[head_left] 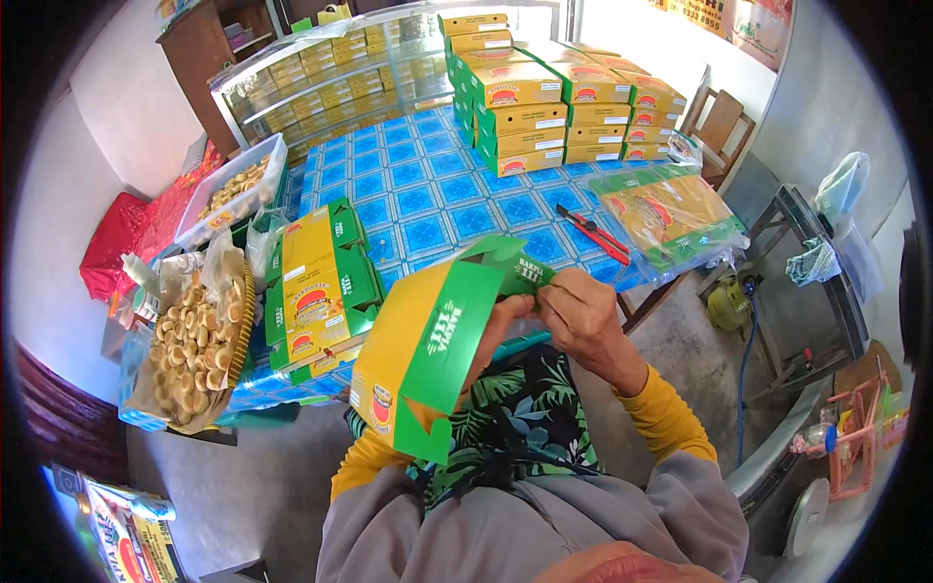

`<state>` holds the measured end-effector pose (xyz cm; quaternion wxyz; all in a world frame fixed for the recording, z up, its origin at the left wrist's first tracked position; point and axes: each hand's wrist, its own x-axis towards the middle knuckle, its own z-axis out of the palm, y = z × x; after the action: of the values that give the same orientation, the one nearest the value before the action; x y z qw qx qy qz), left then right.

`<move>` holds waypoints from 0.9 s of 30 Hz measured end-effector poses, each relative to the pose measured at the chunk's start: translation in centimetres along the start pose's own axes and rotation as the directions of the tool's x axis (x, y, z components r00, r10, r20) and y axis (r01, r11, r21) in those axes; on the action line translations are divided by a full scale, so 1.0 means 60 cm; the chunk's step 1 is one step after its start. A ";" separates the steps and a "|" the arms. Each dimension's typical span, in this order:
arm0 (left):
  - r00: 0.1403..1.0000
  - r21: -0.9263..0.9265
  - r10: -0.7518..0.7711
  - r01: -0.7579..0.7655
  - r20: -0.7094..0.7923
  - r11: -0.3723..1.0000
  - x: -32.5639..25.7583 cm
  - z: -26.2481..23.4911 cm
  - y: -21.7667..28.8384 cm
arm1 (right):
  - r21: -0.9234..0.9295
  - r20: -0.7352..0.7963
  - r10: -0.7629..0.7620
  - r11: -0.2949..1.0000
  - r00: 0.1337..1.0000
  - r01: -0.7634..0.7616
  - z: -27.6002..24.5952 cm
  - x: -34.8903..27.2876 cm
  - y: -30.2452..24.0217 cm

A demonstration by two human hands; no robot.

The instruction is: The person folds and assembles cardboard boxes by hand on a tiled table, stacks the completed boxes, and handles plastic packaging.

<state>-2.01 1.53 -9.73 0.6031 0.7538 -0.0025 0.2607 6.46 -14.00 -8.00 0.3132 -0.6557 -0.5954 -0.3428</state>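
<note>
Glossy cardboard box (418, 350), plastic tablecloth (428, 194)

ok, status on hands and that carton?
Both hands, left hand and right hand, pinching the end flap of the yellow-green carton. Carton half folded, held over lap. Nothing blocking; red cutters lie apart on table.

Bright daylight pours in from the upper right, where the doorway (632, 29) washes out to near white. The blue patterned tablecloth (428, 194) is evenly lit, with soft, faint shadows. Glare sits on the clear plastic cover (321, 58) at the far end. Colours are saturated and the centre is sharp. Fisheye bending curves straight edges near the rim, and black vignette fills the corners.
</note>
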 end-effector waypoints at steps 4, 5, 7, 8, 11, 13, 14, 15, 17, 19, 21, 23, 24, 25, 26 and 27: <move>0.922 0.513 0.372 -0.372 0.109 0.774 -0.007 -0.011 0.040 | 0.051 -0.006 0.146 0.988 0.989 -0.146 -0.010 -0.003 0.003; 0.944 0.590 0.289 -0.324 0.157 0.739 -0.010 -0.016 0.085 | 0.055 -0.008 0.145 0.988 0.989 -0.145 -0.012 -0.004 0.003; 0.962 0.667 0.194 -0.275 0.195 0.693 -0.014 -0.017 0.097 | 0.088 0.012 0.084 0.993 0.996 -0.084 -0.011 -0.008 0.004; 0.923 0.676 0.332 -0.371 0.194 0.637 -0.018 -0.015 0.072 | 0.094 0.013 0.086 0.992 0.996 -0.087 -0.010 -0.006 0.001; 0.862 0.676 0.464 -0.468 0.205 0.570 -0.021 -0.011 0.044 | 0.090 0.008 0.099 0.991 0.995 -0.099 -0.018 0.000 -0.010; 0.872 0.645 0.443 -0.463 0.208 0.608 -0.019 -0.009 0.049 | 0.019 0.027 0.078 0.997 0.997 -0.079 -0.022 -0.007 -0.012; 0.883 0.623 0.422 -0.451 0.206 0.639 -0.019 -0.010 0.055 | 0.022 0.031 0.085 0.996 0.996 -0.086 -0.022 -0.008 -0.013; 0.893 0.598 0.402 -0.438 0.203 0.671 -0.015 -0.009 0.062 | -0.008 0.024 0.054 0.998 0.998 -0.054 -0.021 -0.007 -0.012; 0.919 0.522 0.343 -0.393 0.195 0.757 -0.010 -0.006 0.072 | -0.042 0.033 0.048 0.998 0.998 -0.047 -0.021 -0.007 -0.010; 0.947 0.426 0.262 -0.317 0.184 0.847 -0.004 -0.007 0.081 | 0.034 -0.076 0.066 0.997 0.995 -0.064 -0.026 0.006 -0.005; 0.974 0.296 0.145 -0.192 0.173 0.936 0.000 -0.003 0.083 | 0.056 -0.083 0.126 0.991 0.989 -0.122 -0.022 0.006 -0.007; 0.987 0.126 0.035 -0.055 0.155 0.991 0.001 0.006 0.084 | 0.075 -0.128 0.133 0.989 0.983 -0.124 -0.025 0.005 -0.006; 0.989 0.042 -0.018 0.012 0.144 0.999 0.000 0.011 0.083 | 0.115 -0.150 0.159 0.983 0.976 -0.143 -0.030 0.005 -0.009; 0.989 -0.191 -0.109 0.127 0.098 0.973 -0.002 0.013 0.079 | 0.120 -0.144 0.168 0.981 0.975 -0.151 -0.035 0.005 -0.010; 0.975 -0.417 -0.208 0.219 0.072 0.882 -0.004 0.015 0.075 | 0.197 -0.133 0.181 0.968 0.975 -0.153 -0.040 0.003 -0.011; 0.973 -0.416 -0.219 0.229 0.072 0.880 -0.003 0.015 0.072 | 0.274 -0.122 0.193 0.949 0.974 -0.154 -0.042 0.000 -0.011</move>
<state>-3.20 -0.51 -5.99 0.7775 0.6039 0.0216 0.1740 5.60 -16.00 -6.57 0.4691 -0.6312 -0.5509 -0.2793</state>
